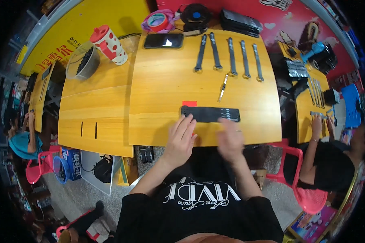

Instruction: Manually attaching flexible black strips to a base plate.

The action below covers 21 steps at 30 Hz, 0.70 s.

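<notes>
A flat black rectangular piece [205, 114] lies crosswise on the table before me, with a row of small silvery marks near its right end. A bit of red [189, 103] shows behind its left part. My left hand [181, 137] rests its outstretched fingertips on the piece's left end, gripping nothing. Close to the right end is my right hand [230, 139], smeared by motion, so its fingers cannot be read. Beyond the piece lies a slim pen-like tool [223, 88]. Farther back, several dark grey straps [232, 56] with metal rings at their near ends lie side by side.
Along the back are a phone [163, 41], a red tape roll [157, 22], a small black fan [196, 14] and stacked black pouches [241, 23]. On the left table stand a spotted cup [111, 46] and a clear tub [82, 65] of black pieces. Other people work at side tables.
</notes>
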Each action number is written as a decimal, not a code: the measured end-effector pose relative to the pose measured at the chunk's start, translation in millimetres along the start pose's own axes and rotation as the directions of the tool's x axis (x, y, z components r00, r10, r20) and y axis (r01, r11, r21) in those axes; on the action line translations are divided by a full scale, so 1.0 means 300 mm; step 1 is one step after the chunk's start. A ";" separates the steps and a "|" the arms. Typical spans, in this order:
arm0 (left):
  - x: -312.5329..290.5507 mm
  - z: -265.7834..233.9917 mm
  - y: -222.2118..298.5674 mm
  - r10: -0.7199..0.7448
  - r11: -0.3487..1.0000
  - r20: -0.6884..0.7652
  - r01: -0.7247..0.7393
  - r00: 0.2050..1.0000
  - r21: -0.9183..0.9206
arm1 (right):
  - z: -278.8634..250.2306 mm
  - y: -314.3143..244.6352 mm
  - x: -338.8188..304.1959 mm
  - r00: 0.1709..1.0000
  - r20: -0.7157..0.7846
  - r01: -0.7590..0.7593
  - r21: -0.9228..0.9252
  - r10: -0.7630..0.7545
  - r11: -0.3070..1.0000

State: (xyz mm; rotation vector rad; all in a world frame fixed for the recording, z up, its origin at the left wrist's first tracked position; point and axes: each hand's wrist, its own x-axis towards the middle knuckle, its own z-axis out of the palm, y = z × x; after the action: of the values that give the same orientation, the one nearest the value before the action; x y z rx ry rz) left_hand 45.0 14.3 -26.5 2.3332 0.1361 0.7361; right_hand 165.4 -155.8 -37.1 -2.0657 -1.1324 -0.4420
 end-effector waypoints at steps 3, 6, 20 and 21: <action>0.028 -0.002 -0.036 -0.106 0.927 0.259 0.001 0.960 0.375 | 0.061 -0.127 0.029 0.954 0.289 0.106 -0.057 -0.085 0.993; 0.021 -0.018 -0.072 -0.130 0.874 0.289 -0.027 0.949 0.484 | 0.057 -0.081 0.011 0.911 0.405 0.038 -0.273 0.078 0.961; 0.527 0.069 -0.151 -0.110 0.934 0.099 0.069 0.989 0.351 | -0.202 0.243 -0.083 0.902 -0.149 -0.431 -0.263 0.405 0.863; 0.592 0.092 -0.175 -0.083 0.933 0.095 0.043 0.992 0.356 | -0.202 0.230 -0.067 0.901 -0.153 -0.434 -0.285 0.406 0.855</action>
State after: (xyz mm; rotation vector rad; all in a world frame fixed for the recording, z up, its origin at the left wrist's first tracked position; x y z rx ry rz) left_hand 213.5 89.0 7.0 2.6909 0.3171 0.5879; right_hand 214.3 -236.1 -38.0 -2.4623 -0.5497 -0.5106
